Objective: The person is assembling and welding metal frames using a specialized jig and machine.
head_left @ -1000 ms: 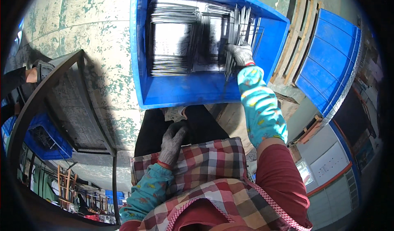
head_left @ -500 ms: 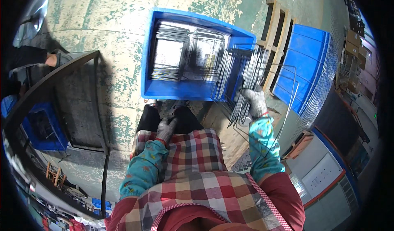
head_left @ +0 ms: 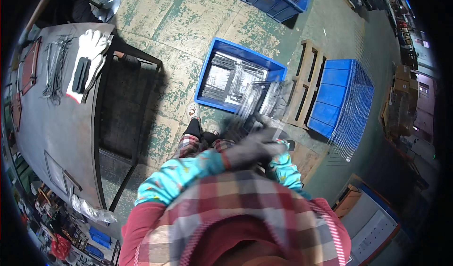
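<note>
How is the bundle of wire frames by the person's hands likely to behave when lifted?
The bundle of wire frames, though blurred, looks thin and straight-edged, so each frame is probably fairly stiff. Crowded together, the frames may snag or slide against each other. With many metallic-looking pieces, the whole could feel heavy.

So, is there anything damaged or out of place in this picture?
The floor looks damaged: its green paint is worn into pale patches left of the blue crate. The wire frames in the right hand are too blurred to judge.
</note>
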Action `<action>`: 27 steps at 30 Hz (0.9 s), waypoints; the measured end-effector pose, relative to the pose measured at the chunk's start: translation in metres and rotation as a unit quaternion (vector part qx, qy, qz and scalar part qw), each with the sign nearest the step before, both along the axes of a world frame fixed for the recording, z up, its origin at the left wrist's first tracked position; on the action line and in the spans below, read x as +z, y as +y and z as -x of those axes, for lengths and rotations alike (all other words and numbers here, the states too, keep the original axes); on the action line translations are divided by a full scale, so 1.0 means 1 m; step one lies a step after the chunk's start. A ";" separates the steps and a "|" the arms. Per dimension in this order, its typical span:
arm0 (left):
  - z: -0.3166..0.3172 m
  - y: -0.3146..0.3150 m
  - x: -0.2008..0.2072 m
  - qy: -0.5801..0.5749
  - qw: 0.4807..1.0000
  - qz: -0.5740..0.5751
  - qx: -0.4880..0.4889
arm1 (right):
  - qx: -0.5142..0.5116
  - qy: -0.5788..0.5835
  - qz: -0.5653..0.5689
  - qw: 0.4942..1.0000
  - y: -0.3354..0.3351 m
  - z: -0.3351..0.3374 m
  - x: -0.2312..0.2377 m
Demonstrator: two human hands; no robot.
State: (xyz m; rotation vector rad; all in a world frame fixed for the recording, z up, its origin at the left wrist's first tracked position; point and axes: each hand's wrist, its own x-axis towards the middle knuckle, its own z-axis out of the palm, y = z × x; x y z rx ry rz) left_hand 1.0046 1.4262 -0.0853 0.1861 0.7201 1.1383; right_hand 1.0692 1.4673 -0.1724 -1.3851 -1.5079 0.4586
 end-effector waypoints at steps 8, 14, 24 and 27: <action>0.025 -0.169 0.124 0.191 0.966 0.022 0.174 | 0.398 0.227 0.710 0.535 -0.009 -0.019 0.054; -0.042 -0.272 0.208 0.231 0.915 0.065 0.324 | 0.474 0.356 0.774 0.221 -0.100 -0.004 0.100; -0.143 -0.484 0.328 0.313 0.827 0.020 0.466 | 0.559 0.470 0.681 -0.046 -0.364 0.004 0.154; -0.146 -0.595 0.310 0.256 0.763 0.044 0.591 | 0.587 0.445 0.676 -0.035 -0.442 0.001 0.160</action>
